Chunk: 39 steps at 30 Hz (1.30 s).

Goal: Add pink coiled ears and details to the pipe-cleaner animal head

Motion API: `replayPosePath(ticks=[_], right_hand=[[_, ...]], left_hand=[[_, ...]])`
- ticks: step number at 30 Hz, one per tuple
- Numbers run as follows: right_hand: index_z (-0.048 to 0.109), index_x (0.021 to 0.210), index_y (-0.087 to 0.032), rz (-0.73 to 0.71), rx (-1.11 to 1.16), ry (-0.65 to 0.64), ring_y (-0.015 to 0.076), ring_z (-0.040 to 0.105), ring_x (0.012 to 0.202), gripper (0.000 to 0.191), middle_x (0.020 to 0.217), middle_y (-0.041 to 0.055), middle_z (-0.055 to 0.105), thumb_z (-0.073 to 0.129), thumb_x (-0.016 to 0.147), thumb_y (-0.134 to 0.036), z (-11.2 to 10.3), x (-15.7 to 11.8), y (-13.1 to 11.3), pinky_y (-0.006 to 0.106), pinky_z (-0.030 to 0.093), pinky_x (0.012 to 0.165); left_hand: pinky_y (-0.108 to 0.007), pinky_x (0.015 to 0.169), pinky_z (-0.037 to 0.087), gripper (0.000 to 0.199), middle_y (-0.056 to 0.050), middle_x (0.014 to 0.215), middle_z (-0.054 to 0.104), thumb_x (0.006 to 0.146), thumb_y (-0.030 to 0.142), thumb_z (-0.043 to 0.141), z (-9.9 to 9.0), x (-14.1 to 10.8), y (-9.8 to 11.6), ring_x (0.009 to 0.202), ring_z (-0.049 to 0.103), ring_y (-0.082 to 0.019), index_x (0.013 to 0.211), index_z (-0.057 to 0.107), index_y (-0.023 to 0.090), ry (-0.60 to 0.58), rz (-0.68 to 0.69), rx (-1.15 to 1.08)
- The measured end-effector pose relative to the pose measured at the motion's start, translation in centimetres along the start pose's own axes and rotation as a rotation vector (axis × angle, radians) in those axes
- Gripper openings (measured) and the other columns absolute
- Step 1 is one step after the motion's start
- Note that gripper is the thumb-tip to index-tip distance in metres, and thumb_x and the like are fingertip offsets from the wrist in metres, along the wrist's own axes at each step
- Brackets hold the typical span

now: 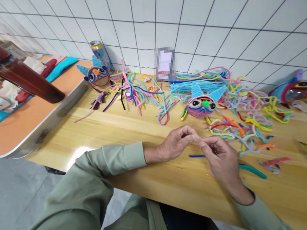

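The near edge of the table (144, 132) runs at six o'clock of the hands; the widest visible stretch of wood lies toward nine. A heap of pipe cleaners (199, 86) bounds them from twelve to three. Left hand (175, 144) and right hand (223, 159) nearly meet, thumbs and forefingers pinching a mostly hidden pink strand (200, 139) between their tips.

Both hands (175, 144) pinch a pink strand (200, 139) above the wooden table (133, 129)
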State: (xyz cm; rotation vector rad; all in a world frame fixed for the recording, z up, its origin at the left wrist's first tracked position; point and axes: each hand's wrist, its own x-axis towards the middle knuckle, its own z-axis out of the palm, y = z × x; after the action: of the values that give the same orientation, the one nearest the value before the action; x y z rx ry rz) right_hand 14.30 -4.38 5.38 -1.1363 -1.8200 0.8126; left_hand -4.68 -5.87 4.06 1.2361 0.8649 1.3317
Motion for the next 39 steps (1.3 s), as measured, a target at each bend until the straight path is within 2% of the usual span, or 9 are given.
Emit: replayPosePath(ticks=[4, 7, 14, 17, 20, 26, 32, 35, 39], right_hand=[[0.073, 0.085, -0.023, 0.07, 0.113, 0.063, 0.0146, 0.057, 0.056, 0.024, 0.067, -0.001, 0.068, 0.079, 0.096, -0.044, 1.0, -0.5, -0.2, 0.028, 0.046, 0.053], [0.072, 0.087, -0.025, 0.114, 0.168, 0.041, 0.015, 0.058, 0.057, 0.021, 0.068, -0.0015, 0.067, 0.077, 0.098, -0.042, 1.6, -1.0, -0.2, 0.027, 0.045, 0.052], [0.07, 0.085, -0.025, 0.14, 0.103, 0.0, 0.0132, 0.051, 0.052, 0.019, 0.068, -0.0031, 0.065, 0.076, 0.097, -0.04, 0.7, 0.0, -0.3, 0.028, 0.039, 0.049], [0.068, 0.083, -0.025, 0.061, 0.001, -0.037, 0.0153, 0.056, 0.06, 0.018, 0.071, -0.0021, 0.065, 0.071, 0.098, -0.035, -0.3, 0.8, -0.7, 0.031, 0.043, 0.058], [0.067, 0.082, -0.026, -0.08, -0.118, -0.022, 0.0164, 0.057, 0.067, 0.013, 0.072, -0.0022, 0.065, 0.068, 0.096, -0.027, -1.0, 1.3, -0.6, 0.033, 0.046, 0.068], [0.064, 0.082, -0.026, -0.194, -0.288, -0.075, 0.018, 0.059, 0.071, 0.014, 0.076, 0.0001, 0.066, 0.062, 0.09, -0.014, -1.1, 1.1, 0.1, 0.034, 0.048, 0.073], [0.066, 0.085, -0.025, -0.271, -0.35, -0.168, 0.0202, 0.063, 0.078, 0.016, 0.083, 0.0025, 0.067, 0.062, 0.09, -0.011, -1.1, 0.9, 0.3, 0.035, 0.05, 0.075], [0.067, 0.085, -0.025, -0.291, -0.34, -0.149, 0.0202, 0.064, 0.079, 0.017, 0.082, 0.0025, 0.066, 0.061, 0.091, -0.01, -1.0, 0.9, 0.4, 0.035, 0.049, 0.074], [0.065, 0.082, -0.025, -0.204, -0.231, -0.076, 0.0174, 0.06, 0.072, 0.015, 0.075, -0.0005, 0.065, 0.063, 0.092, -0.014, -0.5, 1.0, 0.4, 0.033, 0.047, 0.071]], left_hand=[[-0.029, 0.072, 0.043, 0.041, 0.001, 0.081, 0.059, 0.098, 0.056, 0.076, 0.2, 0.1, 0.5, 0.074, 0.049, -0.013, 0.091, 0.064, 0.018, -0.001, -0.044, -0.094], [-0.028, 0.063, 0.037, 0.044, 0.005, 0.073, 0.051, 0.095, 0.059, 0.077, 0.2, 0.7, 1.1, 0.064, 0.042, -0.01, 0.092, 0.061, 0.019, 0.029, -0.085, -0.154], [-0.027, 0.062, 0.033, 0.05, 0.006, 0.07, 0.048, 0.086, 0.066, 0.081, -2.1, 2.7, 2.4, 0.064, 0.041, -0.01, 0.09, 0.063, 0.019, 0.031, -0.118, -0.037], [-0.027, 0.06, 0.031, 0.048, 0.006, 0.07, 0.048, 0.094, 0.065, 0.073, -3.0, 3.0, 2.2, 0.063, 0.039, -0.011, 0.089, 0.065, 0.019, -0.026, -0.131, 0.05], [-0.027, 0.06, 0.032, 0.041, 0.005, 0.07, 0.049, 0.096, 0.057, 0.074, -3.6, 3.4, 2.0, 0.063, 0.039, -0.011, 0.088, 0.067, 0.018, -0.143, -0.134, 0.198], [-0.026, 0.067, 0.041, 0.025, -0.001, 0.08, 0.066, 0.098, 0.042, 0.071, -3.5, 3.2, 2.6, 0.072, 0.054, -0.014, 0.093, 0.075, 0.017, -0.327, -0.026, 0.429], [-0.026, 0.073, 0.044, 0.011, -0.002, 0.084, 0.073, 0.096, 0.018, 0.066, -3.2, 2.6, 2.2, 0.077, 0.063, -0.015, 0.088, 0.074, 0.019, -0.365, 0.048, 0.65], [-0.027, 0.073, 0.044, 0.011, -0.001, 0.083, 0.071, 0.097, 0.018, 0.064, -3.2, 2.4, 1.6, 0.076, 0.061, -0.015, 0.09, 0.072, 0.019, -0.365, 0.054, 0.684], [-0.028, 0.074, 0.045, 0.016, -0.003, 0.087, 0.071, 0.101, 0.028, 0.062, -2.9, 2.0, 0.8, 0.079, 0.061, -0.016, 0.092, 0.069, 0.018, -0.263, 0.021, 0.554]])
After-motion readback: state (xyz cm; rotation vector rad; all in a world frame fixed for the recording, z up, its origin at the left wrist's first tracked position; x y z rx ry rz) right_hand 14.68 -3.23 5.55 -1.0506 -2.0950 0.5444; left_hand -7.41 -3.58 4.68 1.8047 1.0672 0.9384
